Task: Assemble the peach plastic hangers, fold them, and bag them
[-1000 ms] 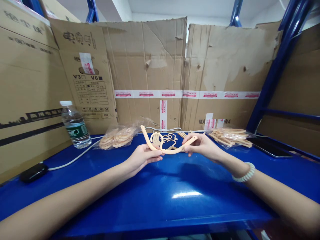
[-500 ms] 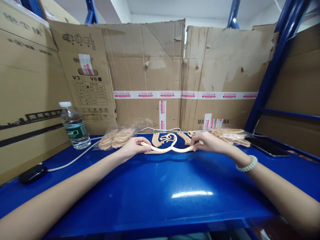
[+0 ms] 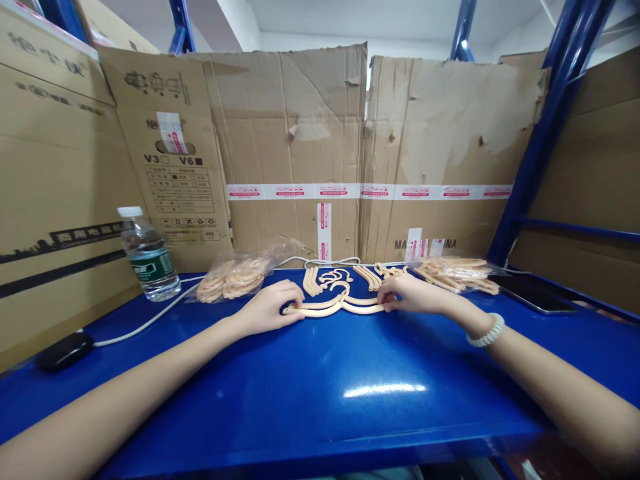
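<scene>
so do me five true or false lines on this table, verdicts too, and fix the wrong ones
1. The left hand and right hand are at opposite ends of the front hanger. True.
2. The bracelet is on the left wrist. False: it is on the right wrist.
3. The bottle has a white cap on. True.
4. The table is white. False: it is blue.
5. The bottle stands to the right of the right hand. False: it stands on the left, near the cardboard.
</scene>
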Demonstrator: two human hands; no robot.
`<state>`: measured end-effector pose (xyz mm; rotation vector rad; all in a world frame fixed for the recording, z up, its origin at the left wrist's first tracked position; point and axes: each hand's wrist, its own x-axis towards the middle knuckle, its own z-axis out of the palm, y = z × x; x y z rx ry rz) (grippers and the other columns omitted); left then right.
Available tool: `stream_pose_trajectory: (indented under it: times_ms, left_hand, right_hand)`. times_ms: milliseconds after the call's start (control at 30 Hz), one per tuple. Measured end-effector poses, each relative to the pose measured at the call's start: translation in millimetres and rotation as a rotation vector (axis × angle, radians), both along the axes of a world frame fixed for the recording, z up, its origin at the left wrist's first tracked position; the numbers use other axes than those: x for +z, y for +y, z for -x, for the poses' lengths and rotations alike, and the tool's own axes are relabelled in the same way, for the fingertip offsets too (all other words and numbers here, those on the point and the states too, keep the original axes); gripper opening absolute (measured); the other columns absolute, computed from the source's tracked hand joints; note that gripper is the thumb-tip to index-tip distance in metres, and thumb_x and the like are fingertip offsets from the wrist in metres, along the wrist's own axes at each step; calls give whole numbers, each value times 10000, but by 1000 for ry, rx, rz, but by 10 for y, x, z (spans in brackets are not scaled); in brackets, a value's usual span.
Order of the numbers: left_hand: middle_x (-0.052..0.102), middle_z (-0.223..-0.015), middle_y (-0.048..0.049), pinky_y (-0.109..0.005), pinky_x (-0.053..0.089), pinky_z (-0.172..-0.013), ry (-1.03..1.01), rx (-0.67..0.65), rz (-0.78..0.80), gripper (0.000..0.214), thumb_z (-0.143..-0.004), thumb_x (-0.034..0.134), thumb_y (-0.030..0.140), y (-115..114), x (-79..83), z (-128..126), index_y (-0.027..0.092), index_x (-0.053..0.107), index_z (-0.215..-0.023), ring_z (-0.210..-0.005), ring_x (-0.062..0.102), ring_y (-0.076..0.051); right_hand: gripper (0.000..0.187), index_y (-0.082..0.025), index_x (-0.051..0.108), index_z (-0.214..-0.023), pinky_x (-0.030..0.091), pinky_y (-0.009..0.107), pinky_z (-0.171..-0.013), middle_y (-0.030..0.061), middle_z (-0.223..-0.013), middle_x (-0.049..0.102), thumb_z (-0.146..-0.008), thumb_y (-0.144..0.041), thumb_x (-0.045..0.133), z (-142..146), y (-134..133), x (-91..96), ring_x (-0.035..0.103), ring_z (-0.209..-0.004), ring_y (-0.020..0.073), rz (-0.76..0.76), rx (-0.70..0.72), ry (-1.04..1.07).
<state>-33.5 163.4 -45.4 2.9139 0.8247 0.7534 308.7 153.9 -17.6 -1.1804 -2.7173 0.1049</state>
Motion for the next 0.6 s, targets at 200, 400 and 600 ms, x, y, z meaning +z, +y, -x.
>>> stream_pose_trajectory:
  times_ms: [200, 400, 600]
  left_hand:
    - [645, -965, -61, -316, 442, -811, -7, 14, 30, 139, -833, 584, 262, -32, 5, -17, 183, 620, -941, -901, 581, -211]
    - [655, -1019, -80, -324, 441, -830, 2, 13, 59, 251, -883, 545, 315, -35, -29, -48, 192, 634, -1083, -926, 586, -215]
    - [655, -1007, -71, -314, 436, -817, 34, 24, 37, 235, -918, 505, 331, -27, -54, -62, 192, 630, -1062, -930, 585, -209]
  right_hand:
    - [168, -155, 709, -891, 444, 288, -699, 89, -891, 688, -803, -267, 620, -35, -30, 68, 615, -787, 201, -30, -46, 7]
    - [292, -161, 704, -930, 438, 304, -742, 99, -934, 681, -841, -417, 595, -16, 17, -19, 619, -839, 221, -41, -32, 5]
    - [171, -161, 677, -825, 380, 257, -584, 55, -777, 682, -805, -324, 629, 26, 2, -63, 593, -676, 175, 16, -75, -29]
